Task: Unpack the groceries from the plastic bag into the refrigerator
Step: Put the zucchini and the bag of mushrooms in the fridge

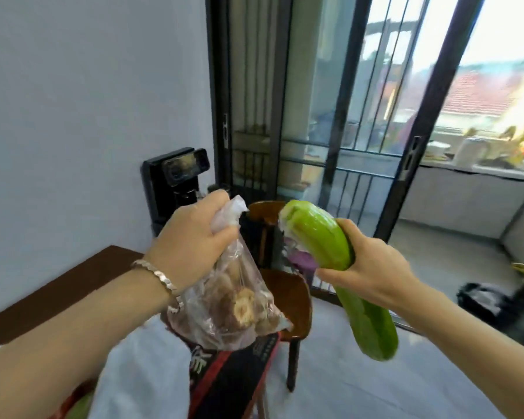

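My left hand (pixel 194 237) grips the mushroom bag (pixel 230 303) at centre frame, my right hand (pixel 366 267) wraps the squash (pixel 339 267); both lifted out, I judge, and next need carrying to the refrigerator, unseen here.

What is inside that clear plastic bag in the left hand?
The clear bag, gripped at its neck by the left hand, holds brown mushrooms. Those deeper down are blurred by crinkled plastic, so they cannot be counted.
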Tool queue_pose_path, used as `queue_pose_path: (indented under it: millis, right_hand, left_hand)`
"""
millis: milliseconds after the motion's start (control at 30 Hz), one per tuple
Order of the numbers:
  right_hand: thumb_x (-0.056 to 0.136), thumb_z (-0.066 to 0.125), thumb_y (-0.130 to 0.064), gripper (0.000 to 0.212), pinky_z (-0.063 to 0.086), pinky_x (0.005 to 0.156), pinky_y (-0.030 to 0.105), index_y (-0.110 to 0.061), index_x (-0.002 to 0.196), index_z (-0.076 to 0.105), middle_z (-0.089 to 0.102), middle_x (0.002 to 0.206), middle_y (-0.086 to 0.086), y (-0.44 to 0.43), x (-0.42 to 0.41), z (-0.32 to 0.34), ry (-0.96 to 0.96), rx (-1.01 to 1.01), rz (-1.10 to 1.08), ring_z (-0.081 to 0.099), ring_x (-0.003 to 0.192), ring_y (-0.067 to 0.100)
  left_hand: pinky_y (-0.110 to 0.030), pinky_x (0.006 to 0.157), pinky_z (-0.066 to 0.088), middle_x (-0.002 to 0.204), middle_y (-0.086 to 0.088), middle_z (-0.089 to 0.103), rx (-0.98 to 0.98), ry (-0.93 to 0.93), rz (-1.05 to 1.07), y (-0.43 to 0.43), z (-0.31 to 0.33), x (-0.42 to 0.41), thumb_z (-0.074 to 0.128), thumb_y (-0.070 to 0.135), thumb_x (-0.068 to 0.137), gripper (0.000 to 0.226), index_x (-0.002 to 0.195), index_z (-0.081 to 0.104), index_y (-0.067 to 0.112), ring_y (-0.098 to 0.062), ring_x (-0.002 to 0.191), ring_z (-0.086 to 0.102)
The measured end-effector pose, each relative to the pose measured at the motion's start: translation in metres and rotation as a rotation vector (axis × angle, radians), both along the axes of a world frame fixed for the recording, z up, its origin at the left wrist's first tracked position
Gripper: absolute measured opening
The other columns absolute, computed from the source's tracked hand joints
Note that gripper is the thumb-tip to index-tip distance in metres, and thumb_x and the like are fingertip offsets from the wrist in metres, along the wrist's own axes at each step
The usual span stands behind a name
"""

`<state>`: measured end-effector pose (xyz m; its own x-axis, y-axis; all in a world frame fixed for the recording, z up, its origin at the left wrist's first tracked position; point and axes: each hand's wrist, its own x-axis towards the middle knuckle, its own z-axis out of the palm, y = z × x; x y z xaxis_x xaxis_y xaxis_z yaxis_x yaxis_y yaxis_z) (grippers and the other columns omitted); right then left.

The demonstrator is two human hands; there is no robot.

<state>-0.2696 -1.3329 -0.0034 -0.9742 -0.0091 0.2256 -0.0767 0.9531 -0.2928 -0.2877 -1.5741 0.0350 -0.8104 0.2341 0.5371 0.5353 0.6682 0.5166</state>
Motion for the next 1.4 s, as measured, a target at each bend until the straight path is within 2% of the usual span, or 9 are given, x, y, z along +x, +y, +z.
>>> queue_pose_path:
  millis: [133, 200, 333, 433, 600, 767, 967, 1133, 1400]
  right_hand:
    - [0.077, 0.063, -0.055, 0.077, 0.039, 0.069, 0.025, -0.032, 0.138, 0.022, 0.062, 0.112, 0.002, 0.142, 0.057, -0.005, -0.105, 0.031, -0.235, 0.056, 0.084, 0.022]
    - [0.076, 0.065, -0.051, 0.075, 0.043, 0.071, 0.028, -0.031, 0.136, 0.024, 0.062, 0.111, 0.005, 0.212, 0.092, -0.006, -0.144, -0.015, -0.328, 0.056, 0.085, 0.024]
    - [0.073, 0.069, -0.046, 0.08, 0.048, 0.081, 0.033, -0.031, 0.137, 0.024, 0.06, 0.112, 0.009, 0.338, 0.168, -0.01, -0.199, -0.062, -0.494, 0.06, 0.096, 0.028]
    - [0.071, 0.068, -0.046, 0.087, 0.047, 0.082, 0.032, -0.035, 0.142, 0.019, 0.058, 0.113, 0.009, 0.421, 0.222, -0.012, -0.221, -0.035, -0.652, 0.059, 0.101, 0.03]
    - [0.073, 0.068, -0.042, 0.091, 0.049, 0.083, 0.033, -0.041, 0.145, 0.013, 0.062, 0.115, 0.007, 0.536, 0.299, -0.013, -0.27, -0.023, -0.893, 0.061, 0.102, 0.027]
    - [0.076, 0.064, -0.041, 0.087, 0.046, 0.082, 0.03, -0.04, 0.145, 0.012, 0.058, 0.119, 0.008, 0.636, 0.355, -0.012, -0.337, 0.015, -1.132, 0.056, 0.108, 0.027]
    - [0.072, 0.064, -0.045, 0.083, 0.048, 0.077, 0.032, -0.043, 0.141, 0.017, 0.063, 0.113, 0.005, 0.764, 0.4, 0.013, -0.306, 0.063, -1.425, 0.062, 0.097, 0.028]
    - [0.075, 0.063, -0.047, 0.083, 0.048, 0.084, 0.032, -0.037, 0.143, 0.016, 0.06, 0.122, 0.009, 0.856, 0.44, 0.044, -0.271, 0.112, -1.65, 0.059, 0.107, 0.031]
    - [0.07, 0.066, -0.045, 0.082, 0.045, 0.071, 0.029, -0.042, 0.138, 0.021, 0.06, 0.113, 0.007, 0.972, 0.527, 0.073, -0.111, 0.13, -1.901, 0.061, 0.098, 0.028]
  left_hand:
    - [-0.02, 0.052, 0.028, 0.063, -0.012, 0.043, -0.002, -0.059, -0.242, 0.138, -0.001, -0.004, 0.058, 0.008, 0.085, 0.021, 0.071, 0.042, 0.007, -0.021, 0.058, 0.041]
    - [-0.023, 0.065, 0.034, 0.072, -0.008, 0.046, -0.016, -0.1, -0.342, 0.217, -0.009, 0.0, 0.059, 0.009, 0.086, 0.011, 0.084, 0.051, 0.002, -0.02, 0.068, 0.045]
    - [-0.033, 0.073, 0.042, 0.092, -0.014, 0.059, -0.142, -0.17, -0.497, 0.378, -0.024, 0.02, 0.055, 0.029, 0.079, 0.03, 0.099, 0.053, 0.007, -0.026, 0.092, 0.058]
    - [-0.034, 0.081, 0.042, 0.106, -0.017, 0.061, -0.221, -0.202, -0.611, 0.492, -0.034, 0.041, 0.061, 0.018, 0.085, 0.036, 0.116, 0.053, 0.001, -0.031, 0.103, 0.058]
    - [-0.034, 0.069, 0.042, 0.083, -0.014, 0.057, -0.284, -0.172, -0.841, 0.661, -0.045, 0.084, 0.057, 0.007, 0.084, 0.021, 0.103, 0.053, -0.001, -0.036, 0.084, 0.058]
    - [-0.033, 0.062, 0.045, 0.074, -0.004, 0.054, -0.283, -0.147, -1.104, 0.818, -0.054, 0.117, 0.053, 0.006, 0.085, 0.016, 0.085, 0.049, 0.021, -0.022, 0.065, 0.05]
    - [-0.025, 0.083, 0.043, 0.111, -0.006, 0.06, -0.313, -0.077, -1.358, 0.997, -0.043, 0.158, 0.053, 0.014, 0.09, 0.044, 0.133, 0.045, 0.014, -0.018, 0.097, 0.058]
    - [-0.022, 0.083, 0.041, 0.115, -0.003, 0.06, -0.392, 0.037, -1.527, 1.131, -0.017, 0.202, 0.052, 0.017, 0.09, 0.035, 0.125, 0.048, 0.013, -0.02, 0.107, 0.058]
    - [-0.027, 0.069, 0.038, 0.085, -0.003, 0.057, -0.233, 0.043, -1.704, 1.302, 0.011, 0.289, 0.052, 0.01, 0.088, 0.007, 0.094, 0.048, 0.01, -0.023, 0.085, 0.055]
